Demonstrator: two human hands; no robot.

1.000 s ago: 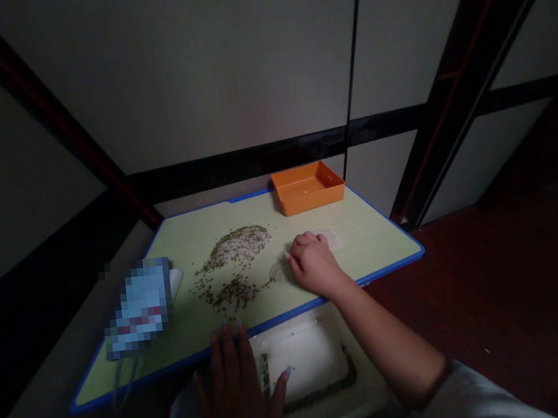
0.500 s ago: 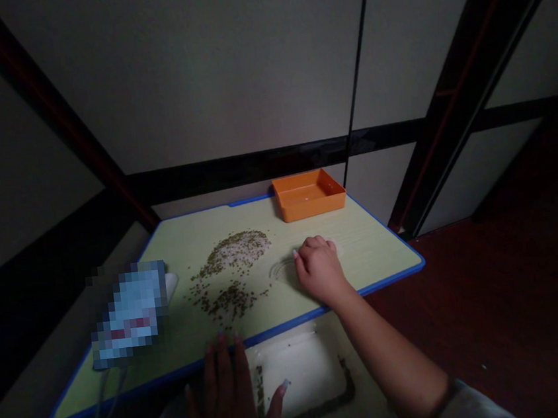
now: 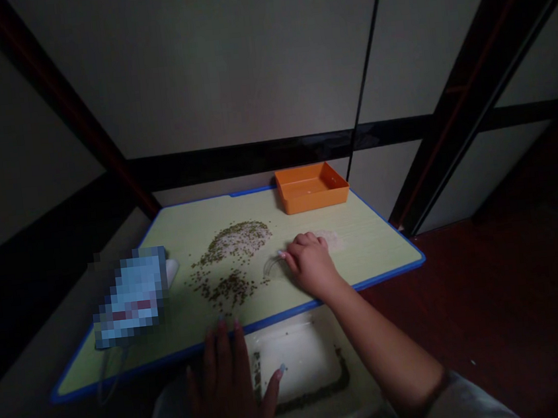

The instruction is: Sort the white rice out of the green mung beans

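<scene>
Leftmost, a pixelated blue item [image 3: 132, 287] lies on the pale green, blue-edged table [image 3: 372, 246], its thin loop [image 3: 110, 380] hanging over the near edge and a white object [image 3: 172, 271] just beside it. Next comes the left hand [image 3: 228, 387], at the near edge, fingers extended and spread, with nothing visible in its grasp. Beyond its fingertips lie scattered dark grains [image 3: 232, 288], and behind them a mixed heap [image 3: 238, 240] of whitish and greenish grains. Thin wire loops [image 3: 271, 263] extend leftward from the right hand [image 3: 312, 262], which is palm down with its fingers curled closed around their hidden end. Below the table edge sits a white basin [image 3: 304, 356] with dark bits along its inside. Behind the right hand stands an orange tray [image 3: 315, 198]; a pale patch [image 3: 332, 238] spreads just past its knuckles.
</scene>
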